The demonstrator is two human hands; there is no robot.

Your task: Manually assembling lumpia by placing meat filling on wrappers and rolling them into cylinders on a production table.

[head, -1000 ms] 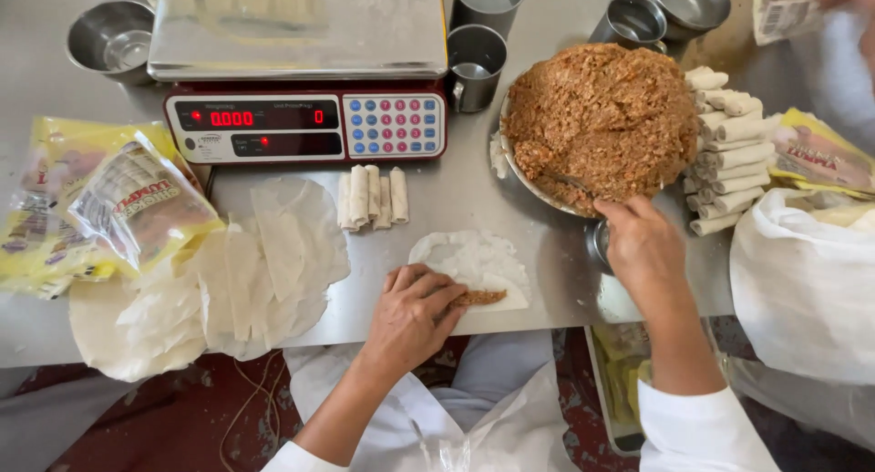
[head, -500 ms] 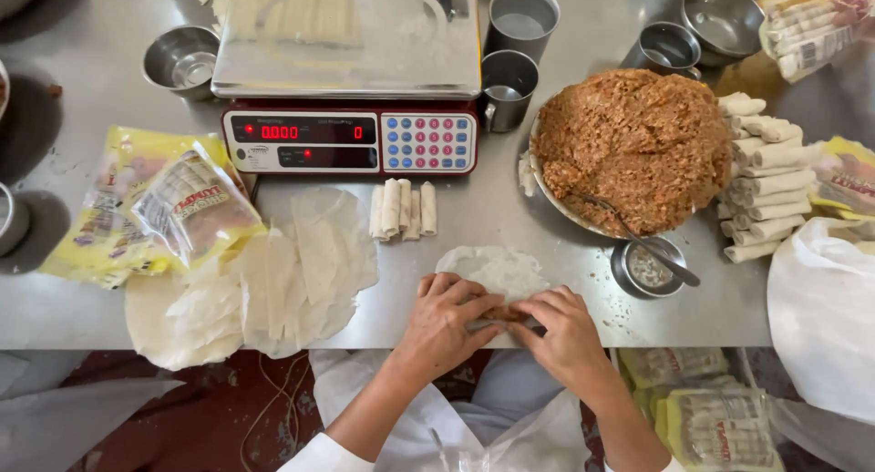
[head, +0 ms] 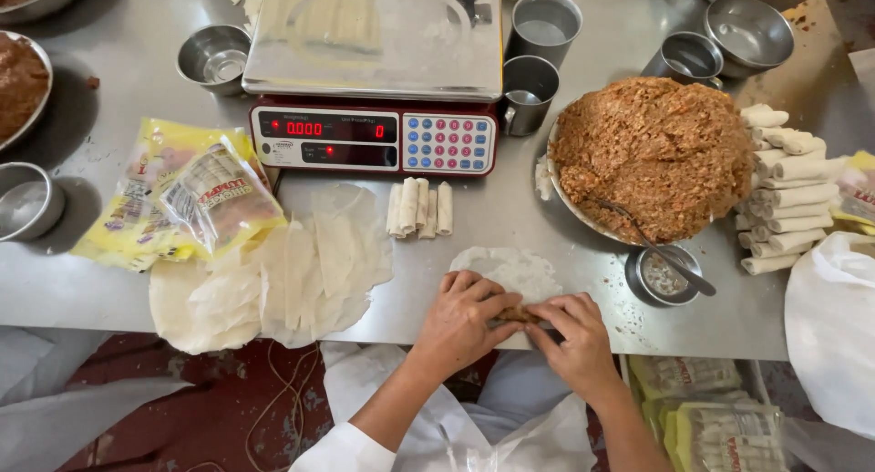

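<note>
Two hands at near tabletop [head: 137, 71] edge: left hand [head: 463, 315] and right hand [head: 574, 335] both pinching one filled wrapper [head: 510, 273], rolling. Four finished rolls [head: 419, 207] beside one scale [head: 375, 139].

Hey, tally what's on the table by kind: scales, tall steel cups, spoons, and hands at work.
Scale: 1
Tall cups: 2
Spoon: 1
Hands: 2, left hand and right hand
Total: 6
</note>
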